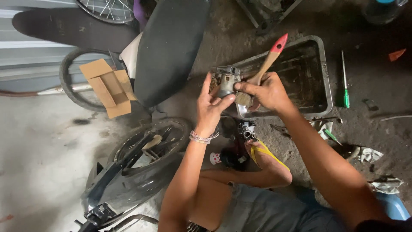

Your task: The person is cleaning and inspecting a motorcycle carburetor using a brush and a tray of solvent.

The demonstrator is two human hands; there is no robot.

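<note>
**Carburetor and brush held over a grimy tray**

Bare forearms rise from the bottom edge, above a bent knee in grey shorts and a foot in a yellow sandal [267, 157] on the concrete floor. Up from there, the left hand [211, 107], a beaded bracelet [201, 138] at its wrist, cups a small metal carburetor [226, 80]; thumb and fingers are spread wide and curl loosely round its body, palm facing the part. Just beside it, the right hand [267, 91] is closed tight round a wooden-handled paintbrush [264, 68] with a red tip, bristles pressed against the carburetor's side, handle slanting up to the right. Both hands hang over the near left corner of a dirty grey plastic tray [325, 73]. A second small metal part [247, 128] lies on the floor below the hands. A green-handled screwdriver [345, 81] lies right of the tray. To the left are a black motorcycle seat [169, 47], an open cardboard box [108, 86] and a dark fender over a wheel [141, 172].
</note>
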